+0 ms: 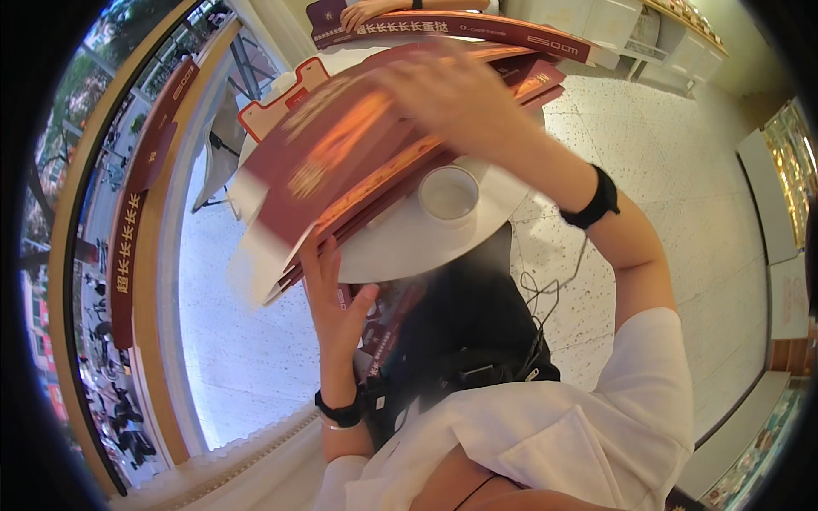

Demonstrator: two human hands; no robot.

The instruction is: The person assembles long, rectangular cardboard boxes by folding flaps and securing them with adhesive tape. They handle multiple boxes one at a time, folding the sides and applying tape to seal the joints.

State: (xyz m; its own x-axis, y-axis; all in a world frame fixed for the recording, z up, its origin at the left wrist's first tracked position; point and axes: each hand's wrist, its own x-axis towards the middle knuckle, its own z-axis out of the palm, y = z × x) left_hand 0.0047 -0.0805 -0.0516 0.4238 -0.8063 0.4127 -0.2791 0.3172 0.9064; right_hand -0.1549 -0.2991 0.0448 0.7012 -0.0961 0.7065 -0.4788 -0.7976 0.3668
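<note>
A stack of flat dark-red and gold cardboard sheets (341, 162) is raised over a round white table (409, 247). My left hand (334, 298) grips the stack's near lower edge from underneath. My right hand (452, 94) lies on top of the stack at its far end, blurred by motion. A white cup (449, 194) stands on the table just below the stack. Both wrists wear black bands.
Another person's hand (366, 10) rests on a long dark-red box (477, 32) at the far side. A red-edged card cutout (281, 98) lies at the table's left. White shelving (648, 34) stands at the upper right. A window wall curves along the left.
</note>
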